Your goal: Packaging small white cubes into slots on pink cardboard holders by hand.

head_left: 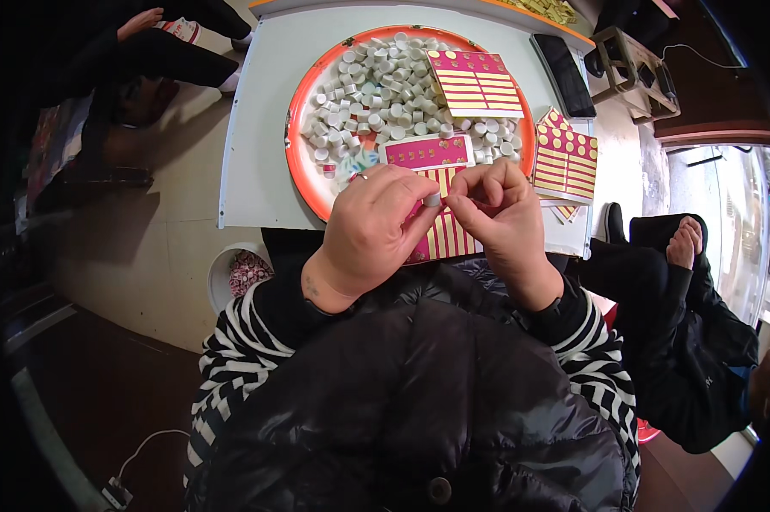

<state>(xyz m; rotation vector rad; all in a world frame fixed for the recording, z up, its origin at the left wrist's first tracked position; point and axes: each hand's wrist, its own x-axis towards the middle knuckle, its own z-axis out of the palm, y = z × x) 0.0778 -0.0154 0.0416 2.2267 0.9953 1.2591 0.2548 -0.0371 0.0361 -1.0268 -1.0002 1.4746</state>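
My left hand [375,226] pinches a small white cap [433,200] between thumb and fingers. My right hand [500,212] meets it from the right, fingertips closed against the same cap. Both hands hover over a pink sheet with gold stickers [440,241] at the near edge of the table. Behind them an orange-rimmed round tray [296,128] is heaped with several white caps [385,85]. A second pink sticker sheet [477,83] lies on the caps at the tray's right.
More sticker sheets [566,162] are stacked right of the tray on the white table [253,171]. A black phone [564,75] lies at the far right. A white bucket [236,273] with small pieces stands on the floor left. Another person's bare feet [682,241] are on the right.
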